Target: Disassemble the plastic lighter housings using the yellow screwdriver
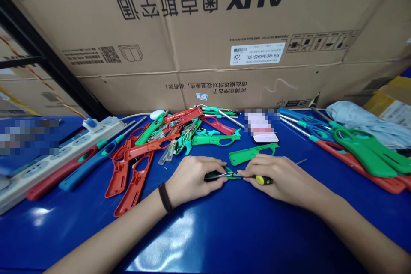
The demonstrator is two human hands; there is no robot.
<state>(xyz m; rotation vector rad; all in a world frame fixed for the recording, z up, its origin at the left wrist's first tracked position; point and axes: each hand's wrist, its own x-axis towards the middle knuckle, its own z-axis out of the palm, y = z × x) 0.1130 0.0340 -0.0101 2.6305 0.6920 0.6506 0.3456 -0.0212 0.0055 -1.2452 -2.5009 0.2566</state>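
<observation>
While the left hand (pixel 192 176) pinches a green lighter shell (pixel 228 169), the right hand (pixel 279 175) grips a screwdriver (pixel 263 180) (tip leftward).

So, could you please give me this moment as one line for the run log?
left hand: holds green lighter shell | right hand: holds yellow-handled screwdriver | nearby: red lighter shells

A glossy blue workbench (pixel 224 239) holds a smartphone (pixel 265 137) at its far edge. Left of the phone lie a heap of red and green plastic lighter casings (pixel 119 178) and, farther left, a white power strip (pixel 61 162). Right of it lie long green-and-red lighters (pixel 362 152) and a pale blue cloth (pixel 353 115).
</observation>
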